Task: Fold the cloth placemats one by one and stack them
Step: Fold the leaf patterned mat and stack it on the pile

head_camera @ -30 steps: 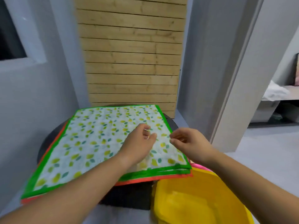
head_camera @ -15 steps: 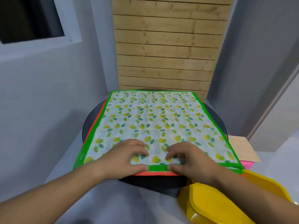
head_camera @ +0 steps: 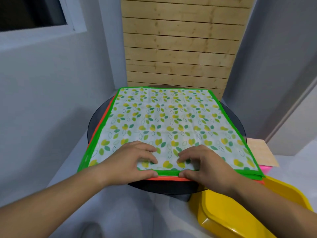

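Observation:
A stack of flat cloth placemats lies on a round dark table (head_camera: 237, 127). The top placemat (head_camera: 164, 121) is white with yellow and green leaves and a green border. Under it show more green edges and an orange-bordered placemat (head_camera: 103, 120). My left hand (head_camera: 132, 162) and my right hand (head_camera: 202, 164) sit side by side at the near edge. Each pinches the top placemat's near edge, fingers curled on top and thumb at the rim.
A yellow plastic tub (head_camera: 240, 212) stands at the lower right, close to the table. Behind it are a pink object (head_camera: 265, 169) and a light wooden board (head_camera: 260, 152). A grey wall is on the left, a wooden slat panel (head_camera: 180, 48) straight behind.
My view has swung left and centred on the stack. Both hands moved from the placemat's right side to its near edge and took hold of it.

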`<action>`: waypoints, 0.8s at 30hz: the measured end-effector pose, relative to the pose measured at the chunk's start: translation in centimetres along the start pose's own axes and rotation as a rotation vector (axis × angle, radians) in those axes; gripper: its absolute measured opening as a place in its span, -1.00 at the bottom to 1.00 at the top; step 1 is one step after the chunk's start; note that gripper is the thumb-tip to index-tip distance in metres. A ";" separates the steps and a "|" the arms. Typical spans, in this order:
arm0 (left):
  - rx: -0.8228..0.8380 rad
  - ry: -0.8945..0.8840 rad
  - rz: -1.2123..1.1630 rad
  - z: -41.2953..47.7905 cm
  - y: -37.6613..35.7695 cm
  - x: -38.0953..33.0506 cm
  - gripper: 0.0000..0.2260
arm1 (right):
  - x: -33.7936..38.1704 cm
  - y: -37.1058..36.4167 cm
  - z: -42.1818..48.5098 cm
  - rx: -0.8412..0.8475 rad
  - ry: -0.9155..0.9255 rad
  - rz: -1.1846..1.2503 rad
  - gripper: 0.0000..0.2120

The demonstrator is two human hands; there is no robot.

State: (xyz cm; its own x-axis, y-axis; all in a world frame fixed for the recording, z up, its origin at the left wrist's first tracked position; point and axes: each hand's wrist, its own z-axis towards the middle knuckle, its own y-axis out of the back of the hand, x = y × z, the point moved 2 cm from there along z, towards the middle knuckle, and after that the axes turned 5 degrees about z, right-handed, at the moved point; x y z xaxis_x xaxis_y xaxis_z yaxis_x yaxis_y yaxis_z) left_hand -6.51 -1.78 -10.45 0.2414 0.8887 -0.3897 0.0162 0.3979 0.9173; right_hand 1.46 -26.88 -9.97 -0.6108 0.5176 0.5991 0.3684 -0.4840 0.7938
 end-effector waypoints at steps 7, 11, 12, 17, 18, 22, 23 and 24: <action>-0.052 0.025 -0.115 -0.1 0.3 -0.3 -0.68 | 0.3 -0.1 -0.6 0.008 0.007 -0.003 -0.61; -0.073 0.063 -0.274 -0.2 0.7 -1.0 -0.87 | 0.5 -0.2 -0.5 -0.033 -0.012 0.038 -0.70; -0.073 0.073 -0.300 -0.2 0.8 -1.1 -0.87 | 0.5 -0.2 -0.5 -0.038 -0.012 0.039 -0.73; -0.082 0.102 -0.321 -0.3 1.1 -1.4 -0.84 | 0.8 -0.1 -0.7 -0.061 -0.011 0.028 -0.91; -0.069 0.090 -0.306 -0.3 1.1 -1.4 -0.85 | 0.8 -0.1 -0.7 -0.067 -0.017 0.022 -0.92; -0.045 0.049 -0.256 -0.4 1.4 -1.5 -0.88 | 1.0 0.3 -0.5 -0.096 -0.041 0.034 -0.92; -0.046 0.047 -0.253 -0.3 1.6 -1.5 -0.88 | 1.3 0.5 -0.4 -0.105 -0.035 0.028 -0.92; -0.050 0.046 -0.248 -0.3 1.9 -1.6 -0.87 | 1.6 0.9 -0.2 -0.117 -0.021 0.015 -0.93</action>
State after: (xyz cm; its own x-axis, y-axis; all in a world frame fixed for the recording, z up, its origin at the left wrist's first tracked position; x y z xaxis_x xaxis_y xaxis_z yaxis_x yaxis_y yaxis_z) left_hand -7.14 -2.36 -8.13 0.1922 0.7716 -0.6064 0.0207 0.6146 0.7886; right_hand 0.69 -26.59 -8.34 -0.5903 0.5240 0.6139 0.2921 -0.5704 0.7677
